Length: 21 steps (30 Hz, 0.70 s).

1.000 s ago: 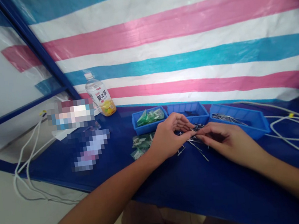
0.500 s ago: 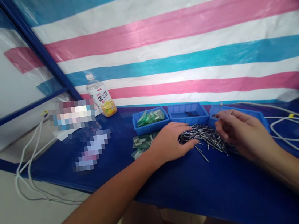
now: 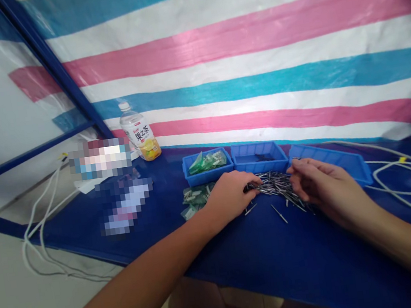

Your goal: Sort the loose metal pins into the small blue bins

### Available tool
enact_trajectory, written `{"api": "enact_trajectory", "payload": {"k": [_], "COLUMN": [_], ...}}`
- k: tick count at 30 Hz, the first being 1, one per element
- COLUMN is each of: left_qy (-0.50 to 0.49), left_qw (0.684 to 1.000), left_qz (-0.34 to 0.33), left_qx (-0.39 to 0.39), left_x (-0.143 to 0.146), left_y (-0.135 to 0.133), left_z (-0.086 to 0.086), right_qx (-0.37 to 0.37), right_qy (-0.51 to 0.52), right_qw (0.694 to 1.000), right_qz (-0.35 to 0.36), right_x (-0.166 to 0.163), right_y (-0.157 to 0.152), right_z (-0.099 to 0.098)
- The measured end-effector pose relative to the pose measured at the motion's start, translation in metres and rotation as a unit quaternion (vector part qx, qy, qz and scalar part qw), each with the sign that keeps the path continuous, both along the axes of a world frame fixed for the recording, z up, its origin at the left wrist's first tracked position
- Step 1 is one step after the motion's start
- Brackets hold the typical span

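Landmark: the pile of metal pins [image 3: 276,185], lying on the blue table [image 3: 264,257] just in front of the middle blue bin [image 3: 259,155]. Far left of the pile, white cables [image 3: 40,221] hang over the table edge; nearer, a drink bottle [image 3: 140,135] stands upright against the striped tarp [image 3: 239,68]. Left of the pile and behind it sits a blue bin holding green packets [image 3: 206,161], with more green packets [image 3: 194,198] loose on the table just in front of that bin. The left hand [image 3: 230,196] rests palm-down at the pile's left edge, fingers curled loosely and their tips touching the pins — whether any pin is pinched cannot be told. A few stray pins [image 3: 278,213] lie just in front of the pile, apart from it. The right hand [image 3: 321,186] sits at the pile's right edge, fingers bent inward over the pins and touching them; a firm hold on any one pin cannot be made out. Behind the right hand stands a third blue bin [image 3: 343,161] — more white cable [image 3: 402,183] trails to its right.
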<state>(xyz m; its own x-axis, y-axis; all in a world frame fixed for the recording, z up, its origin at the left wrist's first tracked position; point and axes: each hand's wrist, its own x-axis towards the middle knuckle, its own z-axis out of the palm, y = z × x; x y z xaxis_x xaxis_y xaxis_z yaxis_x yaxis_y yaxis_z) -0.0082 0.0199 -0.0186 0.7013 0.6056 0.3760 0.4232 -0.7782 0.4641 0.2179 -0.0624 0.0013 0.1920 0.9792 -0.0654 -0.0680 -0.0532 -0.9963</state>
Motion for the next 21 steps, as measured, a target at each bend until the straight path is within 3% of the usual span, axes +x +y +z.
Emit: {"api": "enact_trajectory", "payload": {"k": [11, 21], "left_qy": [-0.074, -0.166], "left_qw": [0.996, 0.983], "left_qz": [0.041, 0.043], "left_qx": [-0.008, -0.063], "left_x": [-0.001, 0.001], "left_y": [-0.004, -0.006], "left_z": [0.006, 0.011], "right_qx": [0.017, 0.015], "right_qy": [-0.037, -0.047], "right_qw": [0.999, 0.997], "right_qz": [0.034, 0.053], "right_x": [0.001, 0.001], "right_y": [-0.003, -0.003], "right_z": [-0.008, -0.007]}}
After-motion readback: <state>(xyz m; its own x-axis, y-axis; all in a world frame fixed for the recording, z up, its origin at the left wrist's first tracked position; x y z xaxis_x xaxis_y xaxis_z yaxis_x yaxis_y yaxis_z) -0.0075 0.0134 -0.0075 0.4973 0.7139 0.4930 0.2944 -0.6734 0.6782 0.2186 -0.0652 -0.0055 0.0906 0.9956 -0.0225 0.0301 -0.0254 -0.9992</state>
